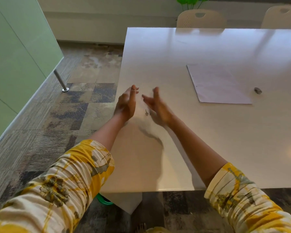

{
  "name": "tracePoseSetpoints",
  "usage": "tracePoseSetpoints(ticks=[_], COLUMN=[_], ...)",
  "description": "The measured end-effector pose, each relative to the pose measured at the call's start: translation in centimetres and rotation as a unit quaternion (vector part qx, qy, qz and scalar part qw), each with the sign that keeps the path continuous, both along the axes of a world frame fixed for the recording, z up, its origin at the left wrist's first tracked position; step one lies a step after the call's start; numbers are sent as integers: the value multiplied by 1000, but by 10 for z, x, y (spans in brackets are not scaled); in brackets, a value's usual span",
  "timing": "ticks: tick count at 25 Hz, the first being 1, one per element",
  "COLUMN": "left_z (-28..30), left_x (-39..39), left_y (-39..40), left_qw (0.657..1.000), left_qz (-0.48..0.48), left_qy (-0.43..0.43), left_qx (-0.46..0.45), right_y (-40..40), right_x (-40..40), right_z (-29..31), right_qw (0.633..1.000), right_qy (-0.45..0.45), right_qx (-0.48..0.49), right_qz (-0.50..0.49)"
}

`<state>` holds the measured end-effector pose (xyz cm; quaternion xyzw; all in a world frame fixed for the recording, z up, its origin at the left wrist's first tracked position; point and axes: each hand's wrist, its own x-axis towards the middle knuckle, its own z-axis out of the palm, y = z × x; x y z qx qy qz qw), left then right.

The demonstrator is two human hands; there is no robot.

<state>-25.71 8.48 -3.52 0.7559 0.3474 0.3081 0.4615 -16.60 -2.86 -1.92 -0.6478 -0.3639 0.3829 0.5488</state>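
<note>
Both my arms reach out over the near left part of a white table. My left hand is held edge-on with straight fingers, palm facing right. My right hand faces it a short gap away, fingers spread and slightly blurred. Neither hand holds anything. A white sheet of paper lies flat further right on the table, and a small grey object sits just beyond its right edge. A tiny dark mark shows on the tabletop between my wrists.
Two cream chairs stand at the table's far side, with a green plant behind. A green partition with a metal foot stands left on patterned carpet. Something green sits under the table's near corner.
</note>
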Motion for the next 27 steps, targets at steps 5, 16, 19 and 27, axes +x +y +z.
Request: tracePoseSetpoints(ticks=[5, 16, 19, 27], left_z=[9, 29, 19, -10], left_x=[-15, -77, -112, -215], left_y=[-17, -24, -25, 9], left_qw=[999, 985, 982, 972], left_qz=[46, 144, 178, 224], left_qy=[-20, 68, 53, 66], left_qx=[19, 58, 40, -7], right_y=[-13, -9, -2, 31], right_x=[35, -30, -60, -158], right_z=[32, 29, 31, 34], right_qw=[966, 907, 919, 947], right_qy=[-127, -409, -371, -296], right_qx=[63, -4, 46, 90], right_qz=[-216, -98, -124, -92])
